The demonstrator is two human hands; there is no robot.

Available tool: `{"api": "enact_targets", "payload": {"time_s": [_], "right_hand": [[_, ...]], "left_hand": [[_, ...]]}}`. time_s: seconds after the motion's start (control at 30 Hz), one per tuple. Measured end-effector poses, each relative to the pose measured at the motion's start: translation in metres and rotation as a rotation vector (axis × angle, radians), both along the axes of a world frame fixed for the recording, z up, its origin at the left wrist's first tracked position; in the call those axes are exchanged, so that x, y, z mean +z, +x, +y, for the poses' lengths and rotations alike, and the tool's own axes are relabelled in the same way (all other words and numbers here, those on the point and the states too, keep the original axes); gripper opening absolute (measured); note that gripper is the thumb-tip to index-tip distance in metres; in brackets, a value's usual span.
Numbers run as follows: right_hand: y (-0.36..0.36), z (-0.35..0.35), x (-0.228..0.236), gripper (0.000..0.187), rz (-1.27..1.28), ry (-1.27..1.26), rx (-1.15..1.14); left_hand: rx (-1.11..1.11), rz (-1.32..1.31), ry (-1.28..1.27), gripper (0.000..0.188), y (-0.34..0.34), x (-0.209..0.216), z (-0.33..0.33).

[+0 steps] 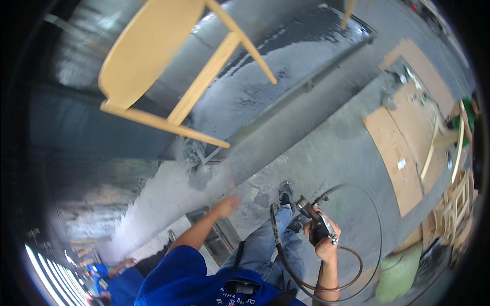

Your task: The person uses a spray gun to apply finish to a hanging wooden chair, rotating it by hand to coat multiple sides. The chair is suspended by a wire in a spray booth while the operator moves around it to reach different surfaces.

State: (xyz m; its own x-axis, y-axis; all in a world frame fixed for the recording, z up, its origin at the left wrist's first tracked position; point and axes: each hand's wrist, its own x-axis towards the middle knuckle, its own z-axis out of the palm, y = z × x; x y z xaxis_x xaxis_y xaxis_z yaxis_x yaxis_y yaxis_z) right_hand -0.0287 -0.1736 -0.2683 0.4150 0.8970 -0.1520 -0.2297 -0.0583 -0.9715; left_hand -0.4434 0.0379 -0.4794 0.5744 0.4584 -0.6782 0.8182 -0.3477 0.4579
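My right hand (326, 246) is wrapped round a metal spray gun (317, 224), held low in front of my right leg. A brown hose (359, 259) and a dark hose (287, 266) loop about it and my forearm. My left arm reaches forward; my left hand (228, 205) is smeared by motion, so its fingers do not show clearly. It touches nothing that I can see. Beyond it, at upper left, a pale yellow wooden chair frame (196, 84) with a broad rounded panel (153, 48) appears tilted above a wet trough. Whatever supports the chair is hidden.
The long, metal-edged trough (311, 79) holds whitish liquid. Cardboard sheets (390, 153) cover the floor at right, near stacked wooden frames (454, 209) and a pale green sack (400, 278). A person in blue (120, 285) is at lower left; another in green (467, 125) is at far right.
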Motion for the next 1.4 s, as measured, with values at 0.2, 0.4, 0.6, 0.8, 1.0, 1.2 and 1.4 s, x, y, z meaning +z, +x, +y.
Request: {"api": "enact_targets", "payload": {"time_s": [0.2,0.4,0.6,0.8,1.0,1.2,1.4], "right_hand": [[-0.042,-0.042,0.028,0.088,-0.073,-0.028,0.059],[-0.093,-0.038,0.069,0.032,-0.196,-0.179,0.223],[-0.117,-0.024,0.116,0.033,-0.250,0.082,0.284],[-0.133,-0.010,0.113,0.046,-0.251,0.160,0.187],[-0.132,0.020,0.063,0.075,-0.027,0.090,0.132],[-0.114,0.076,0.001,0.070,0.132,-0.112,0.119],[-0.108,0.159,-0.047,0.067,0.008,-0.212,0.113]], "left_hand": [[-0.120,0.617,-0.589,0.054,-0.154,0.014,-0.255],[0.348,0.291,-0.261,0.057,-0.167,0.074,-0.271],[0.898,-0.095,-0.066,0.043,-0.076,0.166,-0.199],[0.727,-0.105,0.227,0.038,-0.074,0.189,-0.186],[0.671,0.067,0.174,0.035,-0.149,0.133,-0.188],[0.660,0.190,0.037,0.034,-0.188,0.110,-0.139],[0.665,0.149,-0.044,0.030,-0.180,0.076,-0.069]]}}
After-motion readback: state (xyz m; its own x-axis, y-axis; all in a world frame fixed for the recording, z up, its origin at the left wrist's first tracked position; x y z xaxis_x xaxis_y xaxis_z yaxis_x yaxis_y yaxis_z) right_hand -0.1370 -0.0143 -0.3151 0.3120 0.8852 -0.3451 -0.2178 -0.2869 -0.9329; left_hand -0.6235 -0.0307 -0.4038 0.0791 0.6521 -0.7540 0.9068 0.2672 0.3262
